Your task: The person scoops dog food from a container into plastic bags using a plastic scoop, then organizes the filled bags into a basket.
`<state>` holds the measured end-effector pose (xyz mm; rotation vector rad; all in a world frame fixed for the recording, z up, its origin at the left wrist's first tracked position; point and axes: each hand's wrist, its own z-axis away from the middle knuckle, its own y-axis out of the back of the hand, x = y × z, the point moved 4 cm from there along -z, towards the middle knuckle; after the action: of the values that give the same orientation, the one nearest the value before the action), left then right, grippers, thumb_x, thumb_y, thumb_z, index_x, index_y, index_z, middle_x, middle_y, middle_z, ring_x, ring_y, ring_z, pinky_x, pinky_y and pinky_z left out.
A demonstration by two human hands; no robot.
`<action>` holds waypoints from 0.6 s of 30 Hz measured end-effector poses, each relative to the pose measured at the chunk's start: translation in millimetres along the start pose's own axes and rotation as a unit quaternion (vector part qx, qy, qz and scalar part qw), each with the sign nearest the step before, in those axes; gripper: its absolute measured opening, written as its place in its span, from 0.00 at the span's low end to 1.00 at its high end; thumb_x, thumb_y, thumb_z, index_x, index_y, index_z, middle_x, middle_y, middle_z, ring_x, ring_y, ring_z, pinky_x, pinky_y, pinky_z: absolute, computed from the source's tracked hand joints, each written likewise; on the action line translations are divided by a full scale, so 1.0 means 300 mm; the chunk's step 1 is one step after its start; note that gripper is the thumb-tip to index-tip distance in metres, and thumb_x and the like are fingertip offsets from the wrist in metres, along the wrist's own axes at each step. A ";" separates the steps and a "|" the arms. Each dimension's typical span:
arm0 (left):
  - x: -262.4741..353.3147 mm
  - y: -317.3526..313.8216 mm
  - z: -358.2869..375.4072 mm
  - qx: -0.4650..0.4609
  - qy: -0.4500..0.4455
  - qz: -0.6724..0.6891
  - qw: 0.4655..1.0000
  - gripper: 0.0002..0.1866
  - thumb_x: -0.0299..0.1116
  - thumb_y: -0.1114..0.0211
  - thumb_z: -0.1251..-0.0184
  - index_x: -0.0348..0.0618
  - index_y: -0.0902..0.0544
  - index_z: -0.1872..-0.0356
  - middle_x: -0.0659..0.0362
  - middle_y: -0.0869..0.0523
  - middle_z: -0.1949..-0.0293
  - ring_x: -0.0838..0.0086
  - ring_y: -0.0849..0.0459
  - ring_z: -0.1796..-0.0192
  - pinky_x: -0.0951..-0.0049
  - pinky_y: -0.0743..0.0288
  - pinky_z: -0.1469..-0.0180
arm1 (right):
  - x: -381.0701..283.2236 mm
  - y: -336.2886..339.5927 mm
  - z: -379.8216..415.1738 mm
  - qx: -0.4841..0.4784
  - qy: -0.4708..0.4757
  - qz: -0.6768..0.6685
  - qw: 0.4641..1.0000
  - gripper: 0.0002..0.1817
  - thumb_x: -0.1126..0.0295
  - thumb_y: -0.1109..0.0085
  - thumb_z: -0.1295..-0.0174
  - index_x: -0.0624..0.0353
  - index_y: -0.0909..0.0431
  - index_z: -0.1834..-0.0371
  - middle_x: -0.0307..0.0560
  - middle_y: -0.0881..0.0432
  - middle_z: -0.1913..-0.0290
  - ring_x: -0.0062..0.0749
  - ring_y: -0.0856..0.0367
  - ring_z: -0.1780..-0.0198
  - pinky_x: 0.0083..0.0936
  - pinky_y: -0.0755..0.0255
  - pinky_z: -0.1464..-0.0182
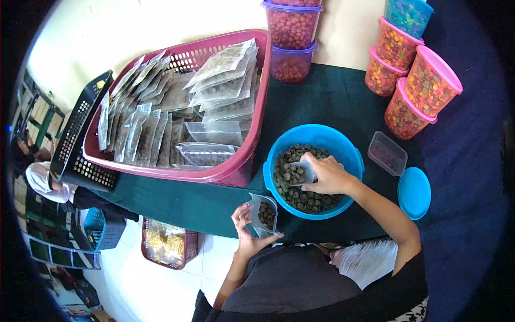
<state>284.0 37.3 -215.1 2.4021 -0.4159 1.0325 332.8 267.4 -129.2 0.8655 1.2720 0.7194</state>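
Right hand [327,176] gripped small scoop [300,173], dipped in blue tub [351,153] of brown pellets | left hand [248,228] held open pouch [264,213], partly filled, just below tub | pink basket [252,155] of many filled pouches up-left of hands | current pouch unsealed.

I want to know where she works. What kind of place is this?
Probably a small packing spot for pellets or snacks: a bucket of brown pellets, a pink basket full of sealed bags, and stacked tubs of colourful bits.

head view, steep downward, close above table [322,96]
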 end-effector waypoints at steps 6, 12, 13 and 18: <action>0.027 0.016 0.019 0.023 0.019 -0.015 0.999 0.53 0.40 0.20 0.80 0.49 0.49 0.48 0.48 0.46 0.46 0.52 0.39 0.42 0.54 0.37 0.46 | -0.008 -0.001 -0.021 -0.009 0.023 -0.005 1.000 0.29 0.62 0.37 0.60 0.56 0.41 0.55 0.54 0.22 0.68 0.50 0.24 0.62 0.44 0.42 0.59; 0.036 0.067 0.011 -0.015 0.071 -0.003 0.997 0.40 0.47 0.27 0.65 0.43 0.38 0.51 0.48 0.45 0.46 0.55 0.38 0.43 0.54 0.39 0.44 | -0.005 0.015 0.016 -0.075 0.034 -0.035 0.996 0.31 0.60 0.35 0.60 0.52 0.40 0.53 0.49 0.24 0.68 0.41 0.24 0.61 0.36 0.41 0.53; 0.039 0.076 0.004 -0.008 0.071 0.000 0.997 0.33 0.48 0.31 0.59 0.41 0.33 0.54 0.48 0.44 0.47 0.56 0.37 0.44 0.55 0.39 0.44 | 0.004 0.018 0.016 -0.075 0.033 -0.035 0.996 0.31 0.60 0.35 0.60 0.52 0.40 0.53 0.49 0.24 0.68 0.41 0.24 0.61 0.36 0.41 0.53; 0.057 0.103 -0.042 -0.016 0.068 -0.012 0.997 0.16 0.38 0.40 0.48 0.38 0.27 0.62 0.48 0.35 0.52 0.57 0.33 0.47 0.57 0.39 0.45 | 0.061 0.048 0.050 -0.050 -0.013 -0.196 0.979 0.32 0.64 0.32 0.61 0.55 0.39 0.53 0.48 0.23 0.67 0.32 0.23 0.62 0.27 0.32 0.59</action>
<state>274.0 17.1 -185.1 2.2867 -0.3522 1.1622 350.7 288.0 -124.6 0.5176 1.3215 0.4497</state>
